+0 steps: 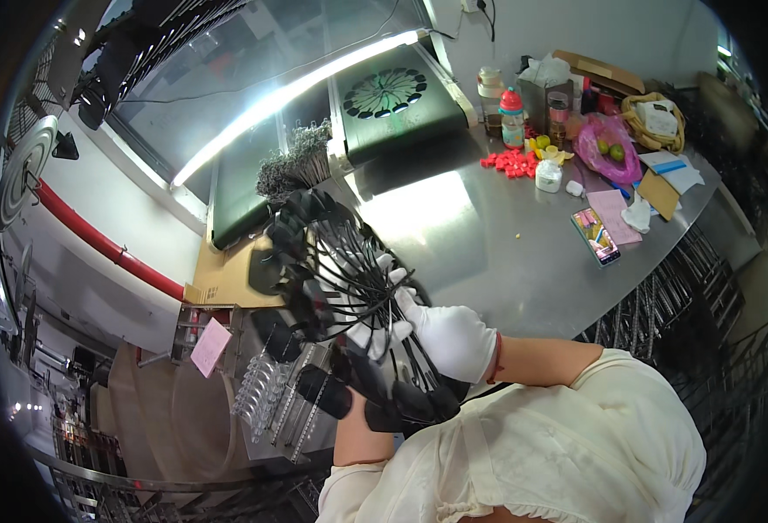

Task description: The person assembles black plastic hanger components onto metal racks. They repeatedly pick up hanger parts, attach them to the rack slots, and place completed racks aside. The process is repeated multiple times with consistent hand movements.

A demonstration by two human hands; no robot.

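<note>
I hold a round fanned-out bundle of thin black stems [371,292] with broad, flat black ends, above the near left side of the metal table. My right hand [453,340], in a white glove, closes its fingertips on the stems near the middle of the fan. The stems and dark ends partly cover my left hand [379,338], also gloved in white; its visible fingers curl round the stems. Some of the black ends are blurred. Beyond, a similar ring of black pieces [386,92] lies on a dark green belt [401,126].
Clustered thin wire pieces [296,161] stand behind the bundle. The metal table [515,270] bears a phone [596,235], small red pieces [510,163], a white jar [549,175], a red-capped bottle [511,118] and a pink bag [606,144]. Metal racks [672,288] stand at right; cardboard [227,275] lies left.
</note>
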